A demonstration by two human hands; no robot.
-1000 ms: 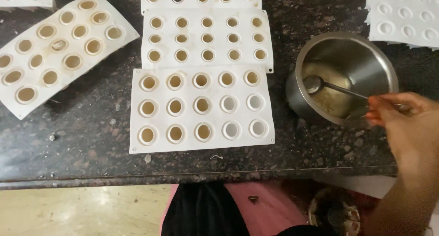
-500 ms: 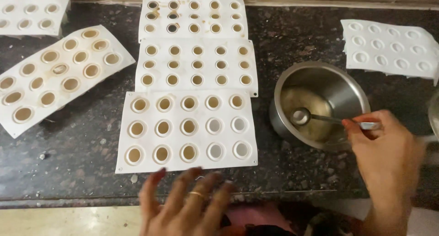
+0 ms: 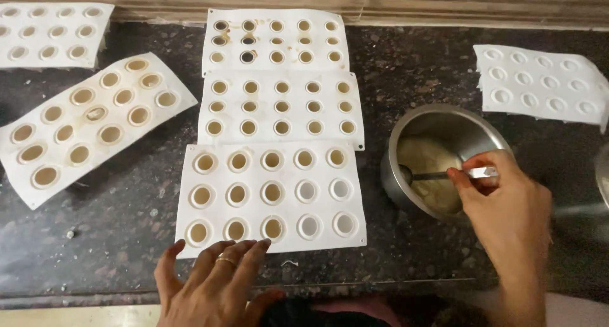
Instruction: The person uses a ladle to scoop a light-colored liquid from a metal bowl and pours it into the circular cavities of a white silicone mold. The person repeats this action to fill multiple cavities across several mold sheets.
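Spillage risk noted: right hand [image 3: 504,203] grips a metal spoon [image 3: 444,174] inside the round steel bowl [image 3: 444,162], right of the white silicone mould tray [image 3: 273,197], whose near edge the flat, released left hand [image 3: 212,282] touches; batter may drip onto the dark stone tabletop [image 3: 95,238].

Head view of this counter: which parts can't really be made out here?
- Spoon: its bowl is sunk in the pale mix in the steel pot; part of the handle is hidden by the right hand.
- Left hand: its wrist is cut off by the bottom edge.
- Far-left mould: cut off by the left edge.
- Metal object at the right edge: mostly out of frame, kind unclear.
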